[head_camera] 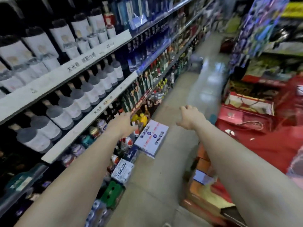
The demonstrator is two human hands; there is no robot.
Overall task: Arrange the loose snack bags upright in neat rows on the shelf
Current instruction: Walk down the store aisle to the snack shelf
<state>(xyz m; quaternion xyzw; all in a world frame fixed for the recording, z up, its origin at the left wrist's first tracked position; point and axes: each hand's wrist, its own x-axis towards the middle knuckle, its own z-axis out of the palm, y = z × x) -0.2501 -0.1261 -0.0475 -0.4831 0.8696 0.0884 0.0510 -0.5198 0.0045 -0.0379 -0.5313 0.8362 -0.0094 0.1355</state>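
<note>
No snack bags anywhere in frame; left hand [122, 126] mid-frame by bottles, grip unclear; right hand [190, 117] loose, empty.

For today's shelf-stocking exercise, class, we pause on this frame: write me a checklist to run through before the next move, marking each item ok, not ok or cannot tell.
1. Snack bags in view: not ok; the shelves beside the person hold bottles.
2. Left hand free: cannot tell; it reaches among the low bottles and its grip is hidden.
3. Right hand free: ok; held over the aisle, nothing in it.
4. Floor path clear: not ok; a white carton juts into the aisle floor.
5. Picture sharp enough to read labels: not ok; blurred.
</note>
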